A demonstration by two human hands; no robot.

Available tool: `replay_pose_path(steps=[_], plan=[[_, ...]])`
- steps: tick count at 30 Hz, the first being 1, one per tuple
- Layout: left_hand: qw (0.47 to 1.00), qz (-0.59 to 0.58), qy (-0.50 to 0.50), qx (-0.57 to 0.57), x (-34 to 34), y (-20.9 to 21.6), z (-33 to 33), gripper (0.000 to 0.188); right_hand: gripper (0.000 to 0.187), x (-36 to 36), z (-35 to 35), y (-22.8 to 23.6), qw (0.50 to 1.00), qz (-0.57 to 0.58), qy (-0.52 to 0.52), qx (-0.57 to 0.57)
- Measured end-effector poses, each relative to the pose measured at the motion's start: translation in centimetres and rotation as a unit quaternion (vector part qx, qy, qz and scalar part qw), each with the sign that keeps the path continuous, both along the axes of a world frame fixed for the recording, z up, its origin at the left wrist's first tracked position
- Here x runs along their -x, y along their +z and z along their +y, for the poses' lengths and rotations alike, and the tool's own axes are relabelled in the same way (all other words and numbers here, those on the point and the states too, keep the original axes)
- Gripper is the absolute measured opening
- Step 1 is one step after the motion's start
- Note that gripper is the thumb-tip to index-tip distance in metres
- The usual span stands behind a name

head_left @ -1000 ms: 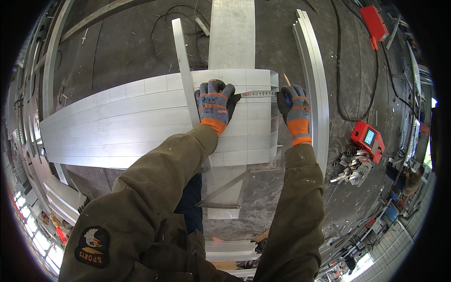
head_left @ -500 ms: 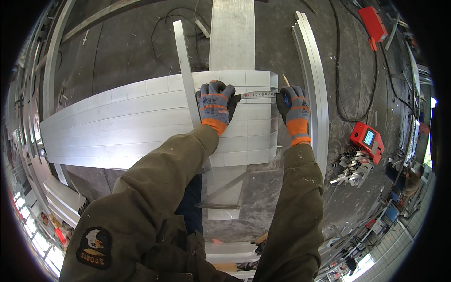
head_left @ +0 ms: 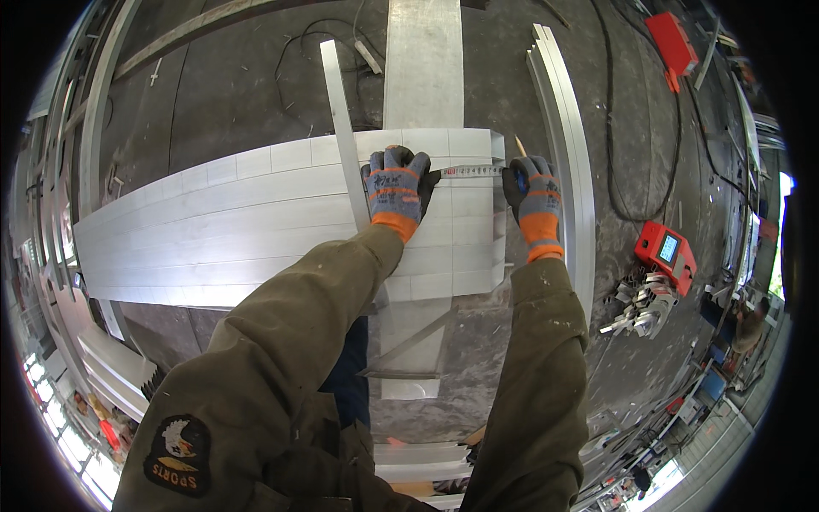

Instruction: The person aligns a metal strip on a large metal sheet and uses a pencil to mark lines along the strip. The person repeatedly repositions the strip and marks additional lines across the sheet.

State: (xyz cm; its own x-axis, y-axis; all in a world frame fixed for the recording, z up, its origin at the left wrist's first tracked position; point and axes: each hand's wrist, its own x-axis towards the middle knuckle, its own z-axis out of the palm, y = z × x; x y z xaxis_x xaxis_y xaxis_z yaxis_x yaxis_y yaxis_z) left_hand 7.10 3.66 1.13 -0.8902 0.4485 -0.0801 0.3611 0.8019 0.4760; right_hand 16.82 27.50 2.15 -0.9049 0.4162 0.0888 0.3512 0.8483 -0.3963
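Observation:
Side-by-side silvery metal profiles lie in front of me, marked by thin cross lines. Between my gloved hands a tape measure's blade stretches across their right end. With its fingers curled, my left hand grips the blade's end near the thumb, resting on the profiles beside a narrow metal bar laid crosswise. My right hand is closed around the tape measure's case just past the profile ends; a bit of blue shows between the fingers. A thin pencil-like stick pokes up from that hand.
A wide metal beam runs under the profiles. Long metal bars stand to the right. Farther right are a red device with a screen, a heap of metal offcuts, a red box and black cable.
My left hand and the crosswise bar appear slightly farther right. The tape blade still spans between both hands, and my right hand has hardly moved.

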Motion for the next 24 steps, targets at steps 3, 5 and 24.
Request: replay_pose_path(steps=[3,5,24], plan=[[1.000,-0.010,0.002,-0.004,0.4,1.3,0.0,0.029,0.019,-1.8,-0.7,-0.2,0.999,0.030,-0.024,0.006],[0.996,-0.029,-0.014,-0.086,0.4,2.8,-1.0,0.046,0.021,-4.9,-2.6,-0.4,0.987,0.081,-0.113,0.074],[0.968,-0.216,0.123,-0.019,0.7,2.2,-10.6,0.077,0.058,-27.6,-36.0,-2.8,0.906,-0.097,-0.403,0.090]])
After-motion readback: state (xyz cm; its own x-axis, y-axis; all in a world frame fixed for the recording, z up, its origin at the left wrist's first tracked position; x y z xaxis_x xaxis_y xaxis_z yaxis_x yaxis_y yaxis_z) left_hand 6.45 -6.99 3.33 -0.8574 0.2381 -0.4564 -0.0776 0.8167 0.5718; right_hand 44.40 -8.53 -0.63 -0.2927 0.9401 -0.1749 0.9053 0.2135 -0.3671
